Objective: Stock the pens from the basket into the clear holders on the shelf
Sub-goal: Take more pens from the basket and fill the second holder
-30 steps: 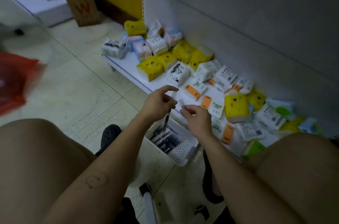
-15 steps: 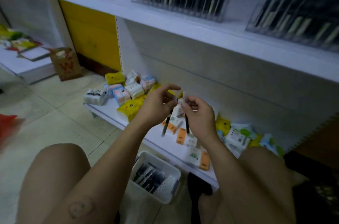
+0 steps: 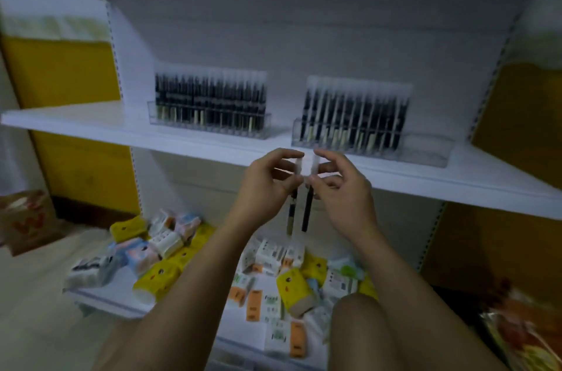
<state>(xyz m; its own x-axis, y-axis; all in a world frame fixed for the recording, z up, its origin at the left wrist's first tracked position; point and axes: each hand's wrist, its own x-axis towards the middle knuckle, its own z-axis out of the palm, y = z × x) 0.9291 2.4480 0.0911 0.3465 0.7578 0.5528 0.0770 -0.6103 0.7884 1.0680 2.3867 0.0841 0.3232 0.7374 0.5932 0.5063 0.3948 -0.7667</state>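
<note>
The left grip (image 3: pixel 267 185) pinches a pen (image 3: pixel 291 214) upright; the right grip (image 3: pixel 342 188) pinches a second pen (image 3: pixel 307 214) just beside it, before the shelf (image 3: pixel 91 124) edge.

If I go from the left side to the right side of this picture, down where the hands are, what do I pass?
Crumpled brown paper bag → left hand → dark pen with a clear cap that it pinches → second dark pen → right hand pinching it → orange crinkly packets.
</note>
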